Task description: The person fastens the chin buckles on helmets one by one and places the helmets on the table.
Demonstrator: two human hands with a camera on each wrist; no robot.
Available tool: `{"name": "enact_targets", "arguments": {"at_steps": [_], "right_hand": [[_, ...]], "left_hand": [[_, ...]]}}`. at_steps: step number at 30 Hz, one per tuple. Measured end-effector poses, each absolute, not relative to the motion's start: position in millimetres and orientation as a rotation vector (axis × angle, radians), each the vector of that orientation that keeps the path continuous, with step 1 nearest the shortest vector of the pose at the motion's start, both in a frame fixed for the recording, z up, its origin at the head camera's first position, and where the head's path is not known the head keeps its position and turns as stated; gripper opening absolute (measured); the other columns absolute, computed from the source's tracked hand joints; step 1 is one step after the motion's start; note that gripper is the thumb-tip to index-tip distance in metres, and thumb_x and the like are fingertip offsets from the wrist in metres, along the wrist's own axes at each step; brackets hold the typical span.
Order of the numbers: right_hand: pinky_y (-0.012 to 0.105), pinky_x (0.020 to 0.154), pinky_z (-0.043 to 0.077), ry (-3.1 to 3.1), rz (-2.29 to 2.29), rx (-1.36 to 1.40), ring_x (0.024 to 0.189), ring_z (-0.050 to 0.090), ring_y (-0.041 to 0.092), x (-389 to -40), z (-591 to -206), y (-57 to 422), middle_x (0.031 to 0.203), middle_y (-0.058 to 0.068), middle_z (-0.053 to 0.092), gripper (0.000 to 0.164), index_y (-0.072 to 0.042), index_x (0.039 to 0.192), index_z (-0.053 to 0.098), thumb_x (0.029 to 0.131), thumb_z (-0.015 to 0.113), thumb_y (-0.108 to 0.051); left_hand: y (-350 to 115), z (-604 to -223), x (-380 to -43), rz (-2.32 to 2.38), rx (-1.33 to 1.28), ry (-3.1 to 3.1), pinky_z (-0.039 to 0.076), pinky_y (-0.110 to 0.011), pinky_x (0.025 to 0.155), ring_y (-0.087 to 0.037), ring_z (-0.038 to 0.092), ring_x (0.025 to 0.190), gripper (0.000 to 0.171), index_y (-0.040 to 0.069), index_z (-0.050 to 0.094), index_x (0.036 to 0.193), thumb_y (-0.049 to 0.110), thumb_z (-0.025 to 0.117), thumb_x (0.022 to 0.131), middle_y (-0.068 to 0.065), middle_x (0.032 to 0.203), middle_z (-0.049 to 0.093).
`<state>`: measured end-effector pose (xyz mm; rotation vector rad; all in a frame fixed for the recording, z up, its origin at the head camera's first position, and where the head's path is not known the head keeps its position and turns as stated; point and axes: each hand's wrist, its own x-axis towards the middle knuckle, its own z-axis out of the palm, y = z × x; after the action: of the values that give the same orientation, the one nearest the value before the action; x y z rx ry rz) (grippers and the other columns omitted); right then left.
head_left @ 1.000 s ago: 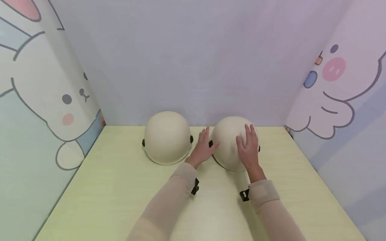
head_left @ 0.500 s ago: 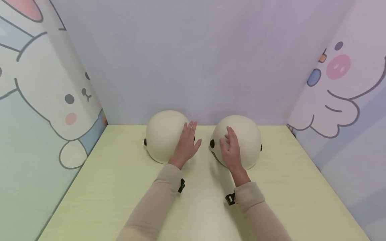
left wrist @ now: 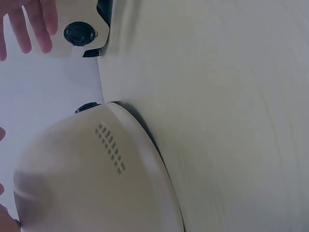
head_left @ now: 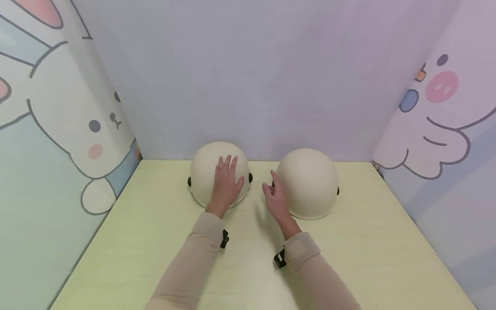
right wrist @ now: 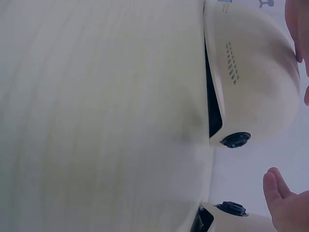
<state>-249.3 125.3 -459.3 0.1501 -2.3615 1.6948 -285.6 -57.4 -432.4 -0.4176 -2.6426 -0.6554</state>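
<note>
Two cream helmets with black side knobs sit side by side on the table. My left hand [head_left: 225, 185], fingers spread, lies over the front of the left helmet [head_left: 203, 168]; in the right wrist view its fingertips meet or nearly meet the dome. Small vent slots show on this helmet in the left wrist view. At the left side of the right helmet [head_left: 310, 181] is my right hand [head_left: 277, 200], fingers loosely bent, holding nothing. The right wrist view shows that hand [right wrist: 292, 210] in the gap between the helmets.
The pale yellow table [head_left: 248, 275] runs back to a plain grey-lilac wall [head_left: 248, 77]. Side walls carry cartoon prints, a rabbit [head_left: 77, 120] at left and a pig-nosed figure [head_left: 441, 103] at right. Black wrist mounts are strapped at both cuffs.
Both hands have moved left: the left from between the helmets onto the left helmet, the right from the front of the right helmet to its left side. The helmets stay in place.
</note>
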Motion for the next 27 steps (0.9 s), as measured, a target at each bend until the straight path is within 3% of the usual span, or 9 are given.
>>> {"name": "enact_targets", "arguments": {"at_steps": [12,23,27], "right_hand": [[0.051,0.091,0.047,-2.469,1.791,-0.029,0.12,0.053,0.035,-254.9,-475.3,102.2,0.155,0.012,0.029,0.059,-0.019,0.156,0.026,0.103,0.051,-0.029],[0.052,0.097,0.042,-2.515,1.966,-0.133,0.107,0.061,0.035,-267.0,-482.0,77.3,0.156,0.017,0.025,0.068,-0.012,0.157,0.017,0.103,0.049,-0.038],[0.048,0.095,0.045,-2.433,2.134,-0.208,0.113,0.058,0.038,-271.6,-484.3,75.7,0.157,0.019,0.02,0.072,-0.011,0.157,0.014,0.102,0.05,-0.039]], "left_hand": [[-75.7,-435.3,-281.4,-0.679,-0.312,-2.669,0.004,-0.052,0.113,-0.04,0.003,0.145,0.069,0.004,0.029,0.152,0.032,0.059,0.097,-0.02,0.157,0.021],[-97.4,-438.3,-277.8,-0.74,-0.249,-2.593,0.004,-0.058,0.112,-0.042,0.002,0.144,0.071,0.005,0.033,0.151,0.04,0.059,0.095,-0.021,0.157,0.018],[-102.0,-438.4,-279.0,-0.763,-0.216,-2.595,0.005,-0.058,0.111,-0.042,0.002,0.144,0.071,0.007,0.034,0.152,0.043,0.058,0.095,-0.02,0.158,0.017]]}}
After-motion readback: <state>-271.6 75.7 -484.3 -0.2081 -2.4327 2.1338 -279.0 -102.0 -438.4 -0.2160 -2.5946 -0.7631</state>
